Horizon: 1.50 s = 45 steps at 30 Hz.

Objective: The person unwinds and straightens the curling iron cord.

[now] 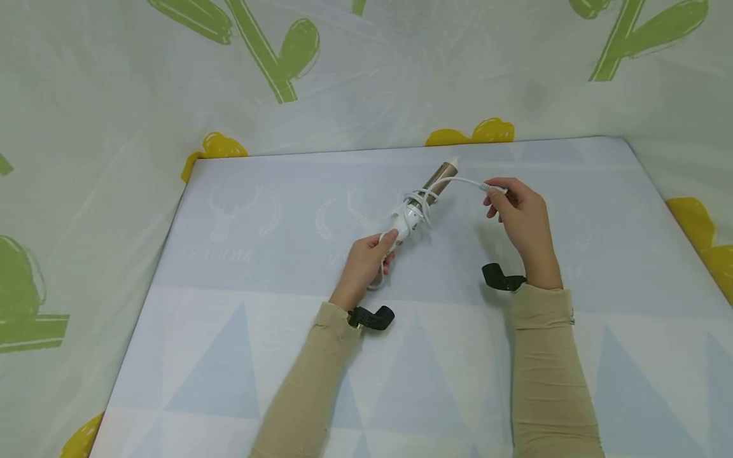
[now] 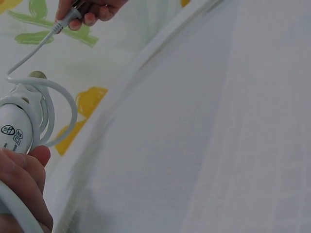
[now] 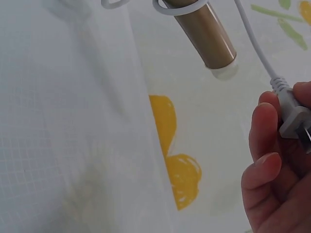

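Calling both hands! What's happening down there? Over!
Left hand gripping curling iron by its white handle. Right hand pinching plug. In the way: cord, looped around the iron. Over.

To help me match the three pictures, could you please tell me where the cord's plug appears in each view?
Head: plug right of centre, pinched by the right hand.
Left wrist: plug at upper left, near the top edge.
Right wrist: plug at the right edge, around mid-height.
Shared landmark: the white cord running into it.

Pale backdrop (image 1: 401, 63) with green plant prints (image 1: 265, 54), yellow shapes (image 1: 494, 131); pale tabletop (image 1: 286, 273), blue triangles (image 1: 220, 375).
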{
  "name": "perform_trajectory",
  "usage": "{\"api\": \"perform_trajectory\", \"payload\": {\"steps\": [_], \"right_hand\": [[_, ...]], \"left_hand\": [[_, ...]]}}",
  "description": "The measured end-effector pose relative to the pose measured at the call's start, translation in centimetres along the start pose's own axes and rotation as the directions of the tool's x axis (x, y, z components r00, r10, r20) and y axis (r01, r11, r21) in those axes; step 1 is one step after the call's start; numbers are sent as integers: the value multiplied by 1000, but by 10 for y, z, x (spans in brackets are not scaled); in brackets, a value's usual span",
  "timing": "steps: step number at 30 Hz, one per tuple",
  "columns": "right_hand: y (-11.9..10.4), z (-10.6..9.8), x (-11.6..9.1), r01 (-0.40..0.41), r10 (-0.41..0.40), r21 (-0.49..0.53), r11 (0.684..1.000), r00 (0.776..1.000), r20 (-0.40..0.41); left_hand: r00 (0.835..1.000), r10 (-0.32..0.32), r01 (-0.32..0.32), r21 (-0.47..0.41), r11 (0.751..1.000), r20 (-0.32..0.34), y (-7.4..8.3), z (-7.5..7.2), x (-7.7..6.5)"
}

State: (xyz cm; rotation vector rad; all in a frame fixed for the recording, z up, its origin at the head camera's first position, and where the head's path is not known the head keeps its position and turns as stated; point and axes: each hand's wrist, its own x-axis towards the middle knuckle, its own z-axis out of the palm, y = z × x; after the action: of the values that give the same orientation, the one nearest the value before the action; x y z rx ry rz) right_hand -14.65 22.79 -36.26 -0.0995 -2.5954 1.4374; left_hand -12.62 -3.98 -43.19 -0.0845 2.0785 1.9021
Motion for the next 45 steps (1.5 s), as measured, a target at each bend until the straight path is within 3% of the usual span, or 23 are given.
{"api": "perform_trajectory", "payload": {"steps": [8, 18, 31, 45], "right_hand": [[2, -1, 0, 2, -2, 9, 1000, 1000, -19], [5, -4, 0, -35, 36, 57, 998, 999, -12], [13, -7, 2, -118, 118, -26, 993, 993, 5], [21, -4, 3, -130, 135, -105, 986, 990, 42]], "left_hand": [[999, -11, 7, -89, 996, -44, 2, -1, 0], [998, -24, 17, -130, 991, -51, 2, -3, 0], [998, -42, 32, -196, 980, -47, 4, -4, -1], [999, -35, 30, -203, 979, -21, 3, -6, 0]]}}
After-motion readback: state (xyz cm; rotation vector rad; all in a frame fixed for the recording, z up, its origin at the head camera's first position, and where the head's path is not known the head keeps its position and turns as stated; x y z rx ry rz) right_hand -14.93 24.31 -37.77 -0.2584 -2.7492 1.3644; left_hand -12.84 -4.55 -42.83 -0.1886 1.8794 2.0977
